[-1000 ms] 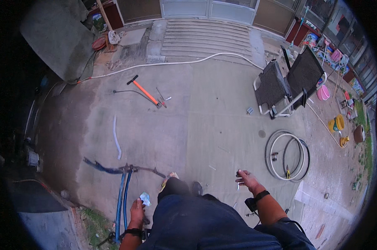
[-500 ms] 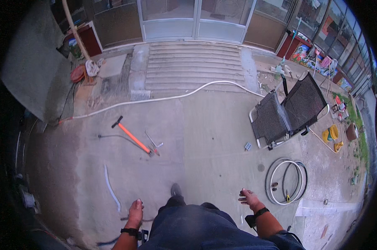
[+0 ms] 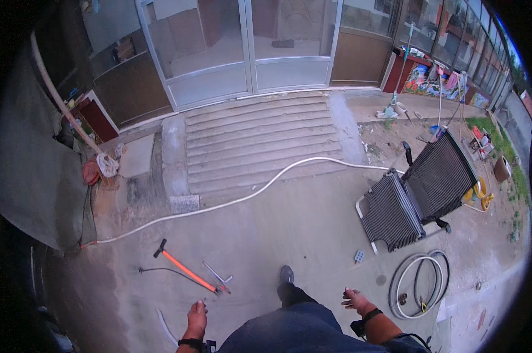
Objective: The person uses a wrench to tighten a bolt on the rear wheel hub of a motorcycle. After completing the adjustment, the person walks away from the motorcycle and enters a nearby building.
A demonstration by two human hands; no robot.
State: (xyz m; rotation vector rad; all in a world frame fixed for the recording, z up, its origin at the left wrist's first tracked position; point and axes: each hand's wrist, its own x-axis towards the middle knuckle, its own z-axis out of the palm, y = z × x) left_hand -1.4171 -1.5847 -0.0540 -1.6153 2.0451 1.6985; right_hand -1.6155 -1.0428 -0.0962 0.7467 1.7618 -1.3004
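Both my hands hang at my sides, in the air above the concrete. My left hand [image 3: 197,317] has loosely curled fingers and no visible object in them. Closest to it are an orange hand pump [image 3: 189,270] with a black handle and thin hose, a silver L-shaped tool [image 3: 216,272] beside it, and a pale strip of tubing [image 3: 164,326]. My right hand [image 3: 356,300] is open, with its fingers apart and nothing held. To its right lie a pale tyre-like ring [image 3: 395,288] and a dark one [image 3: 447,273], with a small yellow-handled tool [image 3: 423,306] inside.
A black reclining chair [image 3: 439,170] stands ahead on the right, a small grey block [image 3: 359,256] near it. A white hose [image 3: 242,199] crosses the ground before a ridged ramp [image 3: 260,141] and glass doors [image 3: 248,65]. Brooms [image 3: 389,109] lean at the right wall.
My view has shifted: doors, ramp, hose, pump and chair now appear lower. One foot has come forward. Both hands keep much the same pose at my sides.
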